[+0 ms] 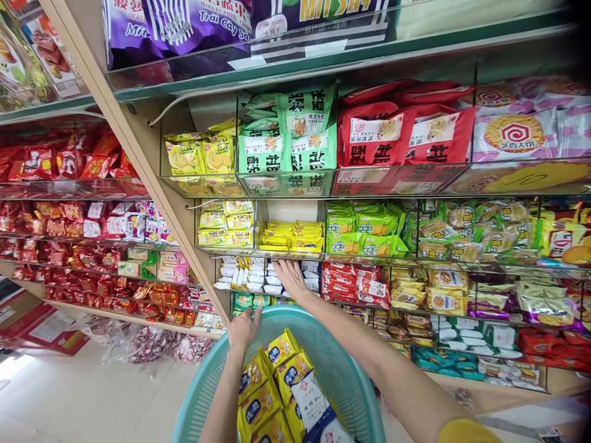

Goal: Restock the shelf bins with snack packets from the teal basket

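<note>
A teal plastic basket (217,369) holds yellow snack packs (263,400) and some white and blue packs (310,400). My left hand (243,330) is at the basket's far rim, near green packs (252,301) on a low shelf; whether it grips anything cannot be made out. My right hand (290,277) reaches over the basket into a shelf compartment and rests on white packs (273,280), its fingers stretched forward with nothing seen in them.
Glass-fronted shelves (286,184) with snack packs fill the view ahead. A slanting wooden upright (152,184) stands at the left. Bagged goods (152,341) lie on the tiled floor (115,394) at lower left, beside red boxes (46,323).
</note>
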`<state>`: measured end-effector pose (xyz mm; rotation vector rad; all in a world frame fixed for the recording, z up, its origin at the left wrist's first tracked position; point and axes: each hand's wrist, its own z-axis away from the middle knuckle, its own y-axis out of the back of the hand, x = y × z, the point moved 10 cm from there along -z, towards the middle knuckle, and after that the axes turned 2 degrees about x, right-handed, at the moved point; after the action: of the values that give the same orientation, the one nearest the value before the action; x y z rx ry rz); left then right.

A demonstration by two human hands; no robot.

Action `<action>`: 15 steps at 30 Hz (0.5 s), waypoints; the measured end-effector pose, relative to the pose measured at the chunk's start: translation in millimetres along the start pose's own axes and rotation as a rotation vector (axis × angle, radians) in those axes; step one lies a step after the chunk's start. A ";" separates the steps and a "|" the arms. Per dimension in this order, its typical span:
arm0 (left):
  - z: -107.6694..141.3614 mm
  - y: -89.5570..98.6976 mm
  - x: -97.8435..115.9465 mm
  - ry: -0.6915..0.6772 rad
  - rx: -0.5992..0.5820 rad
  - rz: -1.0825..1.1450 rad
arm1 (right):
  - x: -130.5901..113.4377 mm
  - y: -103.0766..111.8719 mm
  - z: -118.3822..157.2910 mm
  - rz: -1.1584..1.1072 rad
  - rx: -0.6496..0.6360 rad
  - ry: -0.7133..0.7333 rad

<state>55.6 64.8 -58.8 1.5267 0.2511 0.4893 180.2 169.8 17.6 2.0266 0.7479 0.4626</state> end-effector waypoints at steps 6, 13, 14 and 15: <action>0.4 1.9 0.6 0.000 0.009 -0.009 | -3.5 -1.1 -2.0 0.000 0.015 -0.001; 0.0 4.1 3.8 -0.005 0.020 0.008 | -8.9 29.6 14.7 -0.036 0.085 0.083; 0.1 5.0 5.2 -0.010 0.024 0.002 | -9.0 39.9 20.4 -0.073 0.115 0.088; 0.2 5.9 6.9 -0.015 0.028 -0.005 | -8.1 51.2 27.0 -0.133 0.148 0.081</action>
<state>60.9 67.7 -52.0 1.5558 0.2508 0.4720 206.5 126.4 46.7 2.0882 0.9853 0.4257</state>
